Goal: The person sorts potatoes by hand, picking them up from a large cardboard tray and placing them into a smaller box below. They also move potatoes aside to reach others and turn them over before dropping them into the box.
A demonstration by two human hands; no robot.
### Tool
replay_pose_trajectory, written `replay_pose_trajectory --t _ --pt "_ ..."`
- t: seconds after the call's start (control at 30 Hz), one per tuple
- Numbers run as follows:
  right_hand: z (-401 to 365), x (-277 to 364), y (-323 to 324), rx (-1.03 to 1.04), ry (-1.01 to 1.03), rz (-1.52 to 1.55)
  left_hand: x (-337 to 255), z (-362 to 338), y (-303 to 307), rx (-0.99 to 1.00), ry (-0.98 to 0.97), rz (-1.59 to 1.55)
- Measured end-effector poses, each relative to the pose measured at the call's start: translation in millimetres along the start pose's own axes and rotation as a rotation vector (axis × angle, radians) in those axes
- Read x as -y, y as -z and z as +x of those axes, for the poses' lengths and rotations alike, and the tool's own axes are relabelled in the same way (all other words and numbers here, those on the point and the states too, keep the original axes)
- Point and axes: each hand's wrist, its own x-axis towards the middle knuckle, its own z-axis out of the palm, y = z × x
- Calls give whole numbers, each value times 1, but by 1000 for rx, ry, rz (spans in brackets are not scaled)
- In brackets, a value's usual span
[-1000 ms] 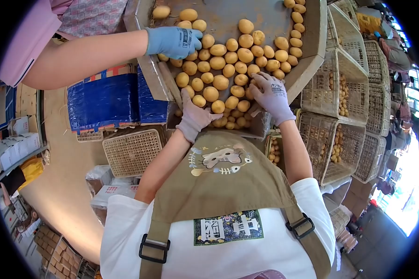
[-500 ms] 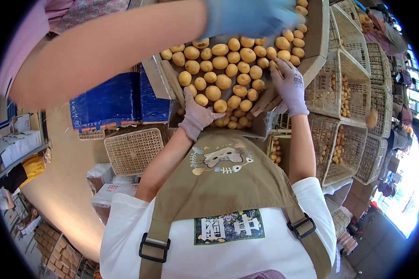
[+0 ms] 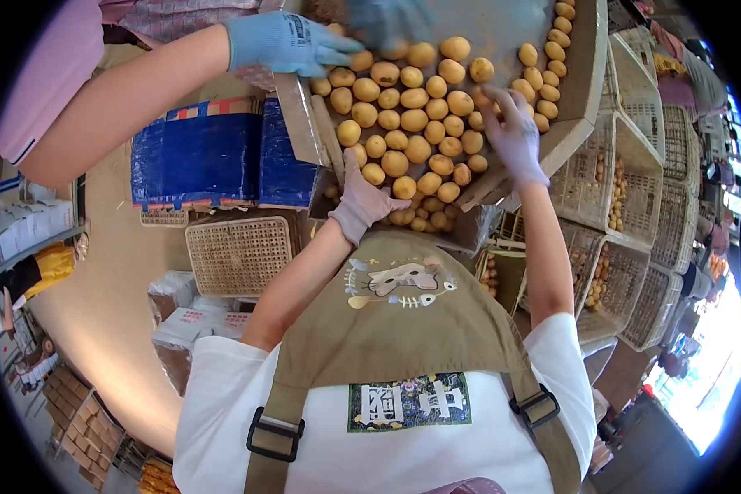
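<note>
Several round yellow-brown potatoes (image 3: 417, 149) lie on a sloping sorting tray (image 3: 583, 90) with raised edges. My left hand (image 3: 362, 200), in a pale glove, rests at the tray's lower left edge, thumb and fingers spread beside the nearest potatoes. My right hand (image 3: 514, 138), gloved too, reaches over the lower right part, its fingertips at a potato near the middle; whether it grips it is hard to tell. More potatoes (image 3: 424, 216) sit in the container below the tray's lip, between my hands.
A co-worker's blue-gloved hand (image 3: 284, 45) touches potatoes at the tray's upper left; their other hand (image 3: 387, 20) is blurred. Stacked plastic crates (image 3: 634, 177) stand right. Blue-wrapped boxes (image 3: 193, 158), an upturned basket (image 3: 237, 257) and white packages (image 3: 191, 325) lie left.
The co-worker's arm has drawn back to the upper left, and a second blue glove has appeared. Potatoes have shifted left, baring part of the tray. My right hand has moved up slightly.
</note>
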Motion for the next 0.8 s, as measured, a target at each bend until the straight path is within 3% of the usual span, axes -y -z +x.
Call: replay_pose_trajectory --t 0.03,0.13,0.23,0.3,0.37,0.43,0.47,0.5,0.57,0.67,0.8 --pt "-9 2 12 -27 103 31 1 1 3 22 -2 8" --pt "-28 -18 31 -49 58 103 3 -4 -13 -127 -8 -66" --pt "-34 -22 19 -55 105 7 2 -3 -14 -22 19 -61" --pt "-28 -3 -2 -179 250 -297 1 -1 -10 8 21 -29" --pt "-13 36 -27 -110 271 -98 1 -4 -15 15 17 -11" --pt "-7 73 -68 202 207 -41 1 0 -9 -34 42 -25" --pt "3 97 -76 489 119 -259 1 5 2 -57 53 -31" --pt "-1 99 -97 451 110 -311 1 7 4 -89 56 -42" --pt "22 108 -99 652 14 -332 -1 5 -5 -150 61 -70" --pt "31 101 -105 640 -27 -190 0 5 -1 -150 60 -59" --pt "-14 65 -42 67 314 147 -3 2 1 151 47 -27"
